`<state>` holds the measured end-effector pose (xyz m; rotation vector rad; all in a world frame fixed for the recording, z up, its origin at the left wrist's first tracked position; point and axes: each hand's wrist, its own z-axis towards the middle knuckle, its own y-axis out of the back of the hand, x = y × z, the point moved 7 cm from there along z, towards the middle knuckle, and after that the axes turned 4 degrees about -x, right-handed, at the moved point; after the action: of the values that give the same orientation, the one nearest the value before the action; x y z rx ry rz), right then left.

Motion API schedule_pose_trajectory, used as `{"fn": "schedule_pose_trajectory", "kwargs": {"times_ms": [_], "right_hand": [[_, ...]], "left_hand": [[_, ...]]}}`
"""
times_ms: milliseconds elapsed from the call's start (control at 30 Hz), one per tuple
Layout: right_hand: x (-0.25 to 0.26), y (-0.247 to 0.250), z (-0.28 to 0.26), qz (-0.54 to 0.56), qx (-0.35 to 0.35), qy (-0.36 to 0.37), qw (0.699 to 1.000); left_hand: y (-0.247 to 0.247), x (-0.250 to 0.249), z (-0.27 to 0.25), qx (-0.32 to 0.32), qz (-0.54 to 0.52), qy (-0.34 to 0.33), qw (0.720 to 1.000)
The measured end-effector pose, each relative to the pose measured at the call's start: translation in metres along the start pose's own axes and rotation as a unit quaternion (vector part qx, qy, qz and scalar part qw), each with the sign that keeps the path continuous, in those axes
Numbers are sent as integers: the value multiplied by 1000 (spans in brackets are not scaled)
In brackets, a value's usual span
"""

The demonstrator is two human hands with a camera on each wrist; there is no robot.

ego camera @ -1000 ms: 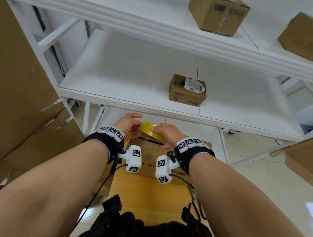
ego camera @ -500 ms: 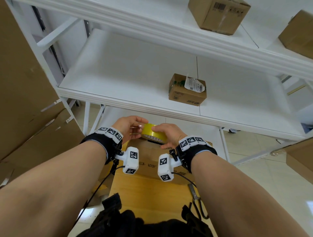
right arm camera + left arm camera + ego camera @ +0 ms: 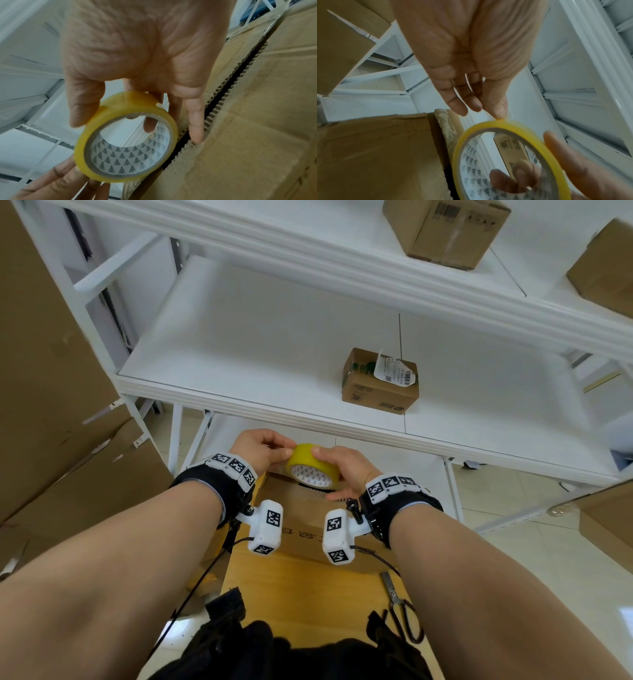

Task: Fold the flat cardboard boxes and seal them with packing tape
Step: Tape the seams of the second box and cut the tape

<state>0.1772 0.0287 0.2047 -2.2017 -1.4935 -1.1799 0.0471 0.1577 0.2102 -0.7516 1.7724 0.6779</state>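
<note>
A yellow tape roll [image 3: 310, 465] with a triangle-printed core is held above the far end of a brown cardboard box [image 3: 301, 522]. My right hand [image 3: 342, 470] grips the tape roll [image 3: 120, 108], thumb on the outer rim and a finger through the core. Its little finger rests at the box's open flap seam [image 3: 223, 92]. My left hand [image 3: 263, 448] pinches at the roll's yellow outer edge [image 3: 488, 125], thumb tip on the rim. In the left wrist view I cannot make out a loose tape end.
The box lies on a wooden table [image 3: 301, 594] with scissors [image 3: 400, 611] at its right edge. White shelving [image 3: 274, 344] stands just beyond, with a small labelled carton [image 3: 380, 381] on it. Large flat cardboard [image 3: 51, 371] leans at the left.
The roll has turned in my hands so its printed core faces the head camera. Both hands stayed on it and rose slightly.
</note>
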Motion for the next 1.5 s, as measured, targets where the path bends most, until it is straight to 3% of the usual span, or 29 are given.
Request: {"fn": "schedule_pose_trajectory", "kwargs": {"times_ms": [200,433,567,700,933,1100,1500], "right_hand": [[-8,7,9,-6,-48,20,999],[-2,3,-4,-22,-11,54,998],[5,-5,-9,-82,17,102,991],[4,-9,-4,-185,-17,117,976],[4,-11,-3,-176,-32,114,977],[3,-8,-2,-149,-71,104,981],[6,-9,0,-155,-88,102,979]], "left_hand": [[2,-4,1,-58,64,-13,996],[8,9,4,-87,82,50,992],[13,15,4,-98,41,78,991],[9,8,-2,-101,0,71,992],[13,-6,-12,-132,64,10,989],[16,0,-9,-113,-16,49,992],[11,16,-10,-65,-208,85,972]]}}
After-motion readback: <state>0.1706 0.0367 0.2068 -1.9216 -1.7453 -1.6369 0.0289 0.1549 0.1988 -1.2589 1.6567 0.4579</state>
